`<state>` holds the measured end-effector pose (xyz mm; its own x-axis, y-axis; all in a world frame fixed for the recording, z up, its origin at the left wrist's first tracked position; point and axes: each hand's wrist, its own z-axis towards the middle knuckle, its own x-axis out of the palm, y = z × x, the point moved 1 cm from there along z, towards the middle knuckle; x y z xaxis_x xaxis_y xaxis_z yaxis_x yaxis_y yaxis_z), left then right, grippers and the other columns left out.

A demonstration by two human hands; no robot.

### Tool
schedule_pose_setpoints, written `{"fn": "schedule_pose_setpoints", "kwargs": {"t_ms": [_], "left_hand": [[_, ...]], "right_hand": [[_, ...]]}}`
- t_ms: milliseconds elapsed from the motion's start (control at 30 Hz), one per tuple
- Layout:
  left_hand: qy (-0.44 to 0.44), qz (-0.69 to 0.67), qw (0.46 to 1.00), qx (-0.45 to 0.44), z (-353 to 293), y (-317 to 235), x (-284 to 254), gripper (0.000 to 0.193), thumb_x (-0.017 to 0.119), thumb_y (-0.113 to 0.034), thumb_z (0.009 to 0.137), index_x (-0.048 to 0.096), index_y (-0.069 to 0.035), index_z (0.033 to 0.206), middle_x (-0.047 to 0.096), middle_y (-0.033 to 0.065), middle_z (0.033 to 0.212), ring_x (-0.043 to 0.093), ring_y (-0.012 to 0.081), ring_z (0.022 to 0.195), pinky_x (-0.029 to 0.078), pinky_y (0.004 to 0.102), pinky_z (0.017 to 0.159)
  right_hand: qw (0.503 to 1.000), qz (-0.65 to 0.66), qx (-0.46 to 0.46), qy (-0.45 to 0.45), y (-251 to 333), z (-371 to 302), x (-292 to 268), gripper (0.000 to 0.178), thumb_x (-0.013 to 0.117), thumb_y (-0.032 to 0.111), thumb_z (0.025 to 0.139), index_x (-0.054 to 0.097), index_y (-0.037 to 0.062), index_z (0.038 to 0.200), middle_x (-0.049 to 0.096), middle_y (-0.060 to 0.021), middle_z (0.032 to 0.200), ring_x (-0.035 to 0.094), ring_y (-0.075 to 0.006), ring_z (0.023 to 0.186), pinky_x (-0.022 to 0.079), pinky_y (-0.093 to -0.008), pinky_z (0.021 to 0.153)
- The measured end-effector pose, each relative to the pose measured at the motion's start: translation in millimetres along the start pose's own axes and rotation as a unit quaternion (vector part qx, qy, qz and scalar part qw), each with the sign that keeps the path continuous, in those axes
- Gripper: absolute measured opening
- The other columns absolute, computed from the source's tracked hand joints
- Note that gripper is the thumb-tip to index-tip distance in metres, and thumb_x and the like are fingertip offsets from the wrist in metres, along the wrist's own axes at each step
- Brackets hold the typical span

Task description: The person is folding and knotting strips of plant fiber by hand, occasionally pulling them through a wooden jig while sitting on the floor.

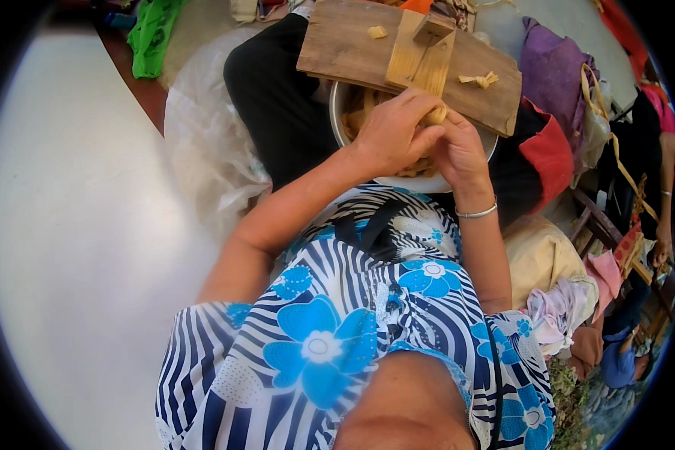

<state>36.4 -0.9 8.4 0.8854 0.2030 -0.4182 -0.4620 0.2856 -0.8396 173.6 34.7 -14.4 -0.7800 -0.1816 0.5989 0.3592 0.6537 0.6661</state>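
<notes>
My left hand [394, 131] and my right hand [461, 148] meet over a metal bowl [336, 112] in my lap. Between their closed fingers is a small rolled yellowish strip [436, 115], partly hidden by the fingers. Brownish-yellow pieces [418, 168] lie inside the bowl, mostly covered by my hands. Just beyond, a wooden board [343, 46] lies across the bowl's far side. A paler wood plate [427, 69] with an upright wooden block [433, 28] sits on its middle. On the board rest a small yellowish piece [377, 32] and a knotted yellowish strip [478, 79].
Clear plastic sheeting [202, 127] lies left of my leg, beside a large pale surface [82, 225]. A green bag [154, 37] is at the far left. Purple cloth [549, 75], a beige bundle [544, 247] and another person's arm [666, 195] are to the right.
</notes>
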Motion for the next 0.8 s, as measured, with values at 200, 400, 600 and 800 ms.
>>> {"fn": "schedule_pose_setpoints", "kwargs": {"t_ms": [200, 400, 600, 800], "left_hand": [[0.081, 0.019, 0.989, -0.125, 20.7, 5.6, -2.5, 0.017, 0.056, -0.016, 0.085, 0.059, -0.001, 0.092, 0.061, 0.0144, 0.083, 0.058, 0.0321, 0.078, 0.046, 0.0359, 0.067], [0.103, -0.295, 0.899, -0.308, 6.9, 26.9, -1.1, 0.019, 0.060, -0.018, 0.085, 0.060, 0.001, 0.089, 0.059, 0.0082, 0.073, 0.053, 0.0132, 0.067, 0.045, 0.0282, 0.061], [0.073, -0.068, 0.983, -0.152, -16.9, 31.8, -31.7, 0.010, 0.059, -0.014, 0.087, 0.062, -0.005, 0.087, 0.061, 0.0066, 0.078, 0.058, 0.0161, 0.069, 0.045, 0.0255, 0.060], [0.044, 0.207, 0.971, 0.109, 1.7, 16.0, -40.3, 0.007, 0.063, -0.009, 0.080, 0.061, -0.007, 0.086, 0.060, 0.0074, 0.079, 0.059, 0.0305, 0.070, 0.047, 0.0368, 0.058]], "right_hand": [[0.859, -0.414, -0.295, -0.070, 11.6, 3.2, -0.3, 0.016, 0.057, -0.003, 0.081, 0.067, -0.0014, 0.093, 0.053, -0.0086, 0.118, 0.053, -0.0171, 0.106, 0.041, -0.0281, 0.091], [0.881, -0.310, -0.342, -0.101, 16.9, -3.7, 13.3, 0.008, 0.064, -0.003, 0.079, 0.069, -0.0019, 0.087, 0.052, -0.0070, 0.118, 0.050, -0.0164, 0.107, 0.040, -0.0263, 0.092], [0.922, -0.250, -0.289, -0.056, 11.1, -7.5, 3.4, 0.015, 0.065, 0.001, 0.082, 0.067, -0.0014, 0.097, 0.051, -0.0054, 0.120, 0.050, -0.0156, 0.108, 0.039, -0.0262, 0.094], [0.901, -0.377, -0.213, -0.038, 59.3, -7.8, 9.3, 0.035, 0.063, 0.017, 0.089, 0.058, 0.0006, 0.119, 0.057, -0.0070, 0.116, 0.053, -0.0137, 0.103, 0.044, -0.0269, 0.089]]}}
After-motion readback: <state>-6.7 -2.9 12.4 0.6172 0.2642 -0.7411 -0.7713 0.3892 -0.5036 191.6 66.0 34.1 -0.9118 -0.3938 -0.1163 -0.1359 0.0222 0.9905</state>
